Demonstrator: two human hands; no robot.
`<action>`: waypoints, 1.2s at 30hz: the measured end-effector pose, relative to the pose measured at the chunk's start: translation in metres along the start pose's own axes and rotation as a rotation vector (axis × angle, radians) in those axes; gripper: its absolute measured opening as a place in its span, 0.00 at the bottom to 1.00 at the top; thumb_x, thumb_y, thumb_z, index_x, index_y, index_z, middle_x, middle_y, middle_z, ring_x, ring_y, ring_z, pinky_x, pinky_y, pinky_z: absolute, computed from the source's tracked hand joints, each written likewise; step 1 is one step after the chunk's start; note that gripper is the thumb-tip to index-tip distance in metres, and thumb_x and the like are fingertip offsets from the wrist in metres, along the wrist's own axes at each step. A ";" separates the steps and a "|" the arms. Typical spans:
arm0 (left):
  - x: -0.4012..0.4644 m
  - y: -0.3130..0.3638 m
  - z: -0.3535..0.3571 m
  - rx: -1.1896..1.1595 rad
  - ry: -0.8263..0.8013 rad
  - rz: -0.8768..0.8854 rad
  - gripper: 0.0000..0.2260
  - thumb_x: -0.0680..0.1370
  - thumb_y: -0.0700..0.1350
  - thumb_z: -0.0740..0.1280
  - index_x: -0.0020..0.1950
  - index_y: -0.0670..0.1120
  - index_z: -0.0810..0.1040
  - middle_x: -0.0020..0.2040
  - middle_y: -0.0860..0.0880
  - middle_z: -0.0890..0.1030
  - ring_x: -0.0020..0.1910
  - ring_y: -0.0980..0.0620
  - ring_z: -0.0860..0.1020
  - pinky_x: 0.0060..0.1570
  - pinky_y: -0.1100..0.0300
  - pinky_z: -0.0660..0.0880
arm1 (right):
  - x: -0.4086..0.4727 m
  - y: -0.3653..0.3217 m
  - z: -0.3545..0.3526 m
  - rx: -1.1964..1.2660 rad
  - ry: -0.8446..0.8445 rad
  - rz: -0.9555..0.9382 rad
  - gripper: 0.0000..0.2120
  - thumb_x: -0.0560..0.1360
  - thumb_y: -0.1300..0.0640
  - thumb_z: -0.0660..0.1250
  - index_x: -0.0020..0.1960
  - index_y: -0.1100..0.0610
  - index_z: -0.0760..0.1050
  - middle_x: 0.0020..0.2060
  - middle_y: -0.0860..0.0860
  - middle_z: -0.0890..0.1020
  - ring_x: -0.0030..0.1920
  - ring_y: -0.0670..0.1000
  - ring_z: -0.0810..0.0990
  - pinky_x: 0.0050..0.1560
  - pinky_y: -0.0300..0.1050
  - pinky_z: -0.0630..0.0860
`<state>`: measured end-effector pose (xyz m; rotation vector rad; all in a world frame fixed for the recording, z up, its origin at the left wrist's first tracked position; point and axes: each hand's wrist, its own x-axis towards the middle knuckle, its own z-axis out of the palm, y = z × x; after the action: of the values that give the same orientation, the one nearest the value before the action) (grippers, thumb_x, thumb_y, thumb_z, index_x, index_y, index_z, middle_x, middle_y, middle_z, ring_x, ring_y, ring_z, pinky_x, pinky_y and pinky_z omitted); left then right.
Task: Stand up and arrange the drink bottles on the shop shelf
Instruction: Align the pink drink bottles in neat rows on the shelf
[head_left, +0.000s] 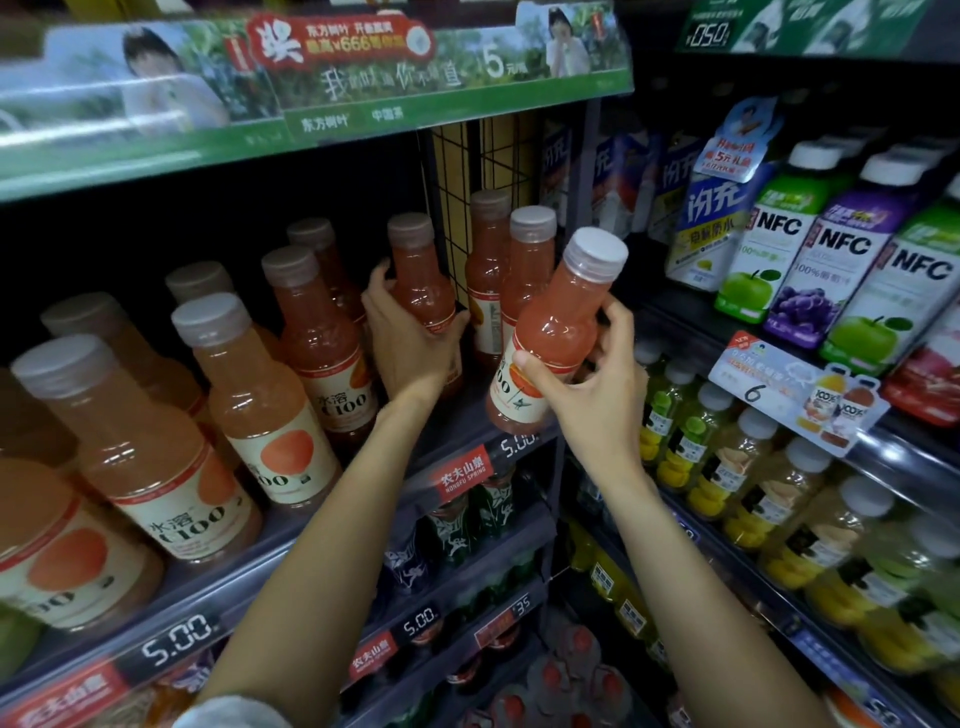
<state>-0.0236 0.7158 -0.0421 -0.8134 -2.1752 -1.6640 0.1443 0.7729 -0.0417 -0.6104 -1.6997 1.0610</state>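
Note:
Pink-orange C100 juice bottles with grey caps stand in rows on the dark shelf (467, 415). My left hand (410, 343) reaches deep into the shelf and grips an upright pink bottle (421, 275) beside the black wire divider (457, 208). My right hand (592, 384) holds another pink bottle (556, 327) in the air in front of the shelf edge, tilted with its cap to the upper right. Two more pink bottles (524, 270) stand behind the divider. Nearer bottles (260, 395) line the left side of the shelf.
A green banner shelf (311, 119) hangs overhead. NFC juice cartons (826, 254) stand on the upper right shelf, yellow drink bottles (727, 467) below them. A price strip (176, 644) reading 5.00 runs along the shelf edge. Dark bottles (467, 525) fill the lower shelves.

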 end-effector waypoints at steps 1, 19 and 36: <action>0.002 -0.005 -0.003 -0.070 -0.051 -0.016 0.41 0.67 0.42 0.78 0.72 0.44 0.56 0.66 0.45 0.69 0.64 0.49 0.71 0.62 0.60 0.67 | 0.000 0.000 0.001 -0.003 -0.001 -0.002 0.33 0.63 0.44 0.77 0.63 0.41 0.64 0.52 0.39 0.80 0.52 0.42 0.81 0.54 0.53 0.78; 0.008 -0.002 -0.013 0.250 -0.079 0.076 0.36 0.68 0.49 0.77 0.71 0.43 0.64 0.67 0.42 0.68 0.66 0.44 0.68 0.64 0.55 0.64 | 0.000 0.005 -0.002 -0.028 0.017 0.011 0.35 0.63 0.43 0.76 0.64 0.43 0.64 0.52 0.41 0.81 0.52 0.43 0.81 0.54 0.53 0.78; 0.002 -0.004 -0.005 -0.025 -0.112 -0.027 0.39 0.68 0.47 0.78 0.72 0.44 0.59 0.67 0.43 0.69 0.64 0.47 0.72 0.60 0.59 0.69 | 0.004 -0.004 0.012 -0.037 -0.010 -0.061 0.34 0.64 0.45 0.77 0.64 0.44 0.63 0.53 0.44 0.81 0.52 0.43 0.80 0.54 0.52 0.78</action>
<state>-0.0285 0.7107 -0.0424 -0.9079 -2.2531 -1.7002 0.1320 0.7695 -0.0375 -0.5733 -1.7393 0.9929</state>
